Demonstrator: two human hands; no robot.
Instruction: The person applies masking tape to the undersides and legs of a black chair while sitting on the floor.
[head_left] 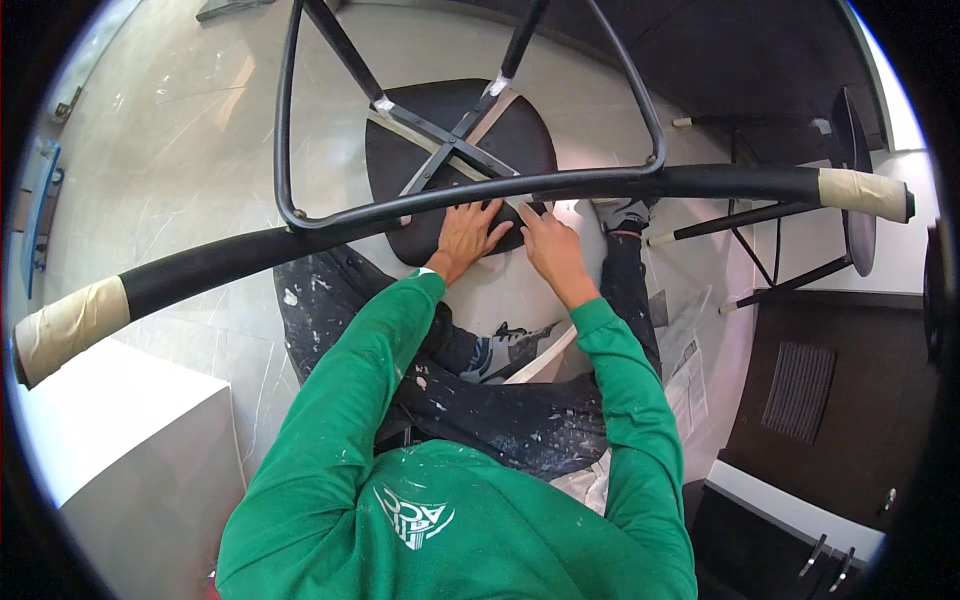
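An upside-down stool stands in front of me, its dark seat (400,180) on the floor and its black metal cross bracket (455,143) facing up. Pale masking tape (490,118) runs along the bracket's arms on the seat. My left hand (466,238) lies flat on the near part of the seat, fingers spread. Beside it, my right hand (556,252) has its fingertips drawn together at a pale bit of tape by the bracket's near right arm. The black footrest ring (480,188) and thick legs cross above both hands; the tips of some left fingers are hidden under the ring.
Tape wraps the ends of the two near legs (200,270), which reach far out to either side. Another dark stool (857,200) lies on its side at right. A white block (140,430) stands at left, dark cabinets (820,400) at right. Plastic sheeting (690,350) lies near my foot.
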